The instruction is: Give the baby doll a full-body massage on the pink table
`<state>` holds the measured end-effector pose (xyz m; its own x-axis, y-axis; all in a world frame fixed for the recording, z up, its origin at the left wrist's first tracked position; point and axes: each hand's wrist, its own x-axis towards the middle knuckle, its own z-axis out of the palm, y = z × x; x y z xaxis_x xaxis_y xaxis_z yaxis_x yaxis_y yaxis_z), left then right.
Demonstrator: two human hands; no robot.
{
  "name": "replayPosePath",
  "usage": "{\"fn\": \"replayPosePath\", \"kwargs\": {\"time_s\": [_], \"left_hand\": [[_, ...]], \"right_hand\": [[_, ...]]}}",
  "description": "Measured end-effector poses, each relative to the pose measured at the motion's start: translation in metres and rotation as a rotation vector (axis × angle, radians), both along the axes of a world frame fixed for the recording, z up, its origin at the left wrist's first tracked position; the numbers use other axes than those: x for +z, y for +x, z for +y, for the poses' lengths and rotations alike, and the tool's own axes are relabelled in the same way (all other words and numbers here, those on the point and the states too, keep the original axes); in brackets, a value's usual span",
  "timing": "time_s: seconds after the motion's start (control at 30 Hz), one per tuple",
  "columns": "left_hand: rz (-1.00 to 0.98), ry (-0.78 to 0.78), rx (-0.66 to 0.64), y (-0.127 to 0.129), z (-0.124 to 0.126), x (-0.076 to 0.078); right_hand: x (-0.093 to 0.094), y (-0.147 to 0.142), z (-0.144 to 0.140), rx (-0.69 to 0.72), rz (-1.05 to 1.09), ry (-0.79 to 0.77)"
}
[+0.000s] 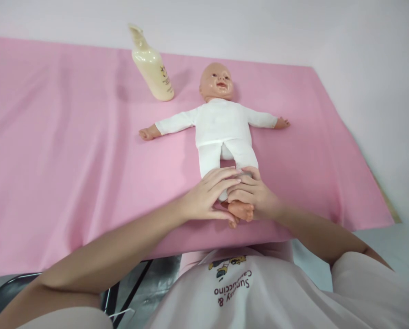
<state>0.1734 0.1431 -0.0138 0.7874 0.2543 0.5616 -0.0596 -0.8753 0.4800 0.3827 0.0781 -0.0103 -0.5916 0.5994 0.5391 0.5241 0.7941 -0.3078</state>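
Observation:
A baby doll [223, 122] in white cloth lies on its back on the pink tablecloth, its head at the far side and its arms spread wide. Its legs are brought together towards me, and the bare feet [241, 210] poke out below my hands. My left hand [213, 193] curves over the doll's lower leg from the left, fingers bent. From the right, my right hand [254, 193] wraps round the lower legs, and its fingers meet those of the left. Both hands partly hide the doll's shins.
A cream pump bottle [153, 73] stands beyond the doll's arm on the left. The pink tablecloth [87, 173] hangs over the near edge in folds. Below the table at the lower left is a dark chair [10, 292]. A pale wall [259, 27] rises behind.

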Motion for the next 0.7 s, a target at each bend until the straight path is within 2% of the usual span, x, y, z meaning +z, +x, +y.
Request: {"fn": "replayPosePath", "kwargs": {"time_s": [0.13,0.37,0.47,0.57,0.7], "left_hand": [[0.046,-0.031,0.013,-0.001,0.000,-0.002],[0.023,-0.019,0.012,-0.002,0.000,-0.002],[0.033,-0.012,0.014,-0.001,0.000,-0.001],[0.056,0.009,0.022,-0.001,-0.001,0.001],[0.073,0.018,0.037,-0.001,-0.001,0.003]], "right_hand": [[0.003,0.000,0.003,0.036,-0.023,-0.032],[0.007,-0.002,0.002,0.014,0.150,0.117],[0.011,0.002,0.000,-0.014,0.230,0.059],[0.013,0.007,-0.002,-0.007,0.224,-0.008],[0.014,0.006,-0.002,0.049,0.225,0.010]]}}
